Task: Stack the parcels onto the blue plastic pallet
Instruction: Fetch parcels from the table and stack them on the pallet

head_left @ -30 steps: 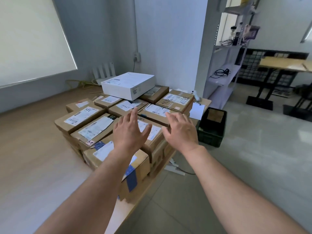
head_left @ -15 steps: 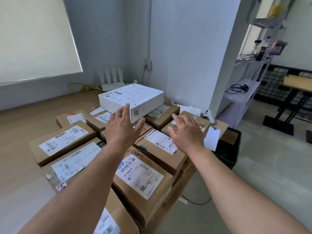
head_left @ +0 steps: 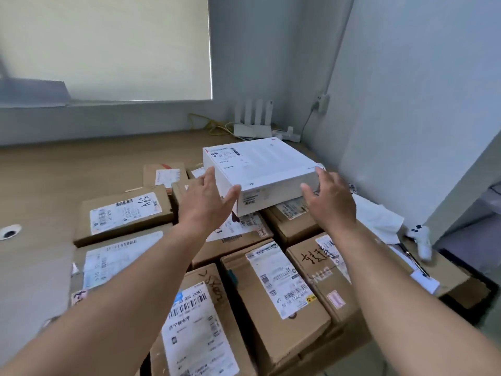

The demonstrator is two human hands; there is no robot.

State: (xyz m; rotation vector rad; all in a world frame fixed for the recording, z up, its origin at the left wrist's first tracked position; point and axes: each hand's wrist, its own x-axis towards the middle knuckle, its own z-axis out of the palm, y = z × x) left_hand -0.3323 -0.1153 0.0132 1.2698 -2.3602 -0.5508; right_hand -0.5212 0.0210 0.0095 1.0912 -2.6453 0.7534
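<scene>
1. Landmark: the white box (head_left: 260,169) lies flat on top of the back row of brown cardboard parcels (head_left: 282,289), which are packed side by side on the wooden desk (head_left: 67,169).
2. Behind the white box, against the wall: a white router (head_left: 253,123) with upright antennas, yellow cables (head_left: 211,124) to its left, and a wall socket (head_left: 322,100) up and to its right.
3. Left of the white box: a parcel with "A18" handwritten on its label (head_left: 122,213). Further left, a cable hole (head_left: 9,232) is set into the desk.
4. Right of the white box: a crumpled white sheet (head_left: 376,221), then a white game controller (head_left: 421,240) and a pen (head_left: 412,259) lying on a parcel.
5. Nothing rests on top of the white box; the parcels nearest the camera lie under both forearms.
6. Left hand (head_left: 206,204): fingers straight and spread, thumb pointing toward the front corner of the white box, fingertips level with its left side face. Nothing is grasped; contact cannot be confirmed.
7. Right hand (head_left: 332,204): fingers extended and slightly apart, at the right end of the front face of the white box. Nothing is grasped; contact cannot be confirmed.
</scene>
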